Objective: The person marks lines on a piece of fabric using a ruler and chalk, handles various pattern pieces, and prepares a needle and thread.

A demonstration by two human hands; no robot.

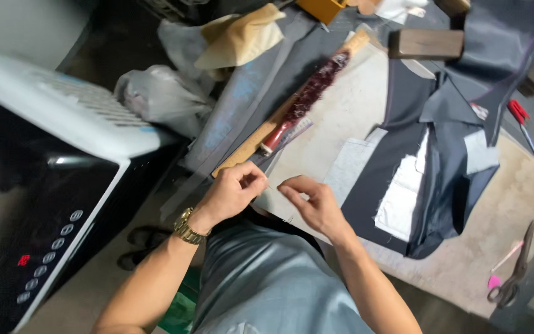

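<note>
Pinching something fine at the table's near edge

The left hand and right hand are closing thumb on forefinger, nearly touching, on what is probably a needle and thread, though it is too thin to make out. The dark garment piece is lying just beyond them on the worktable, its pale interlining showing, with no hand on it; any sewing on it looks not yet begun.

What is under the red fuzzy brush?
The red brush lies along a long wooden ruler, which rests on grey cloth on the table. The ruler's middle stretch is hidden beneath the brush.
</note>
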